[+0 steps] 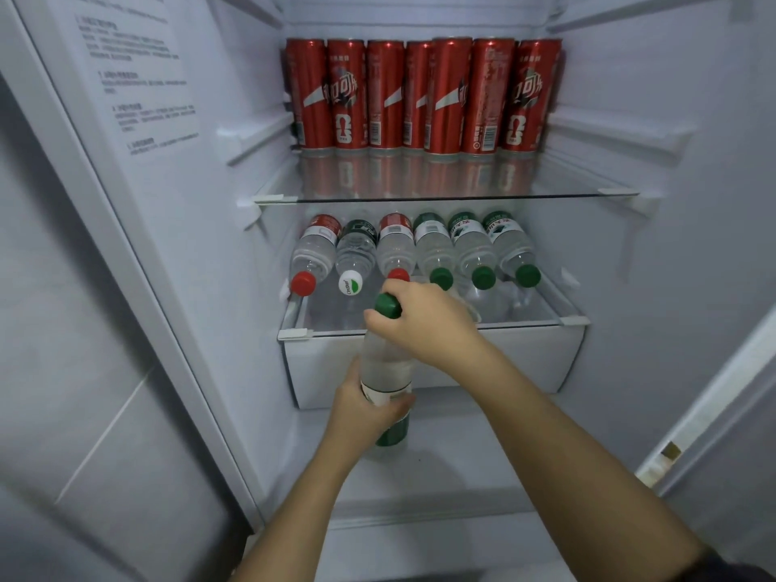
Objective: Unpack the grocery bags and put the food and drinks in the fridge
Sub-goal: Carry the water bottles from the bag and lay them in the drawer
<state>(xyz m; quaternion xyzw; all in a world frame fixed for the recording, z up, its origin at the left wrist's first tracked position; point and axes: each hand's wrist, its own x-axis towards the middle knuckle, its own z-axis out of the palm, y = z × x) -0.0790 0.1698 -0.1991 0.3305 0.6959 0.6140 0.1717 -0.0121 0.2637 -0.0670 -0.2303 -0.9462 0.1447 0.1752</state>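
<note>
A clear water bottle (384,363) with a green cap and a green-white label stands nearly upright in front of the open fridge, just before the lower shelf. My left hand (365,407) grips its lower body around the label. My right hand (424,325) holds its neck just under the cap. Behind it, several water bottles (436,249) with red, white and green caps lie side by side on the lower glass shelf (546,323), caps pointing at me. Several red soda cans (420,96) stand in a row at the back of the upper glass shelf (420,198).
A white drawer front (525,363) sits under the lower shelf. The fridge's left inner wall carries a printed instruction sheet (138,86). The fridge floor (441,468) lies below the bottle. A door edge (709,413) runs along the right.
</note>
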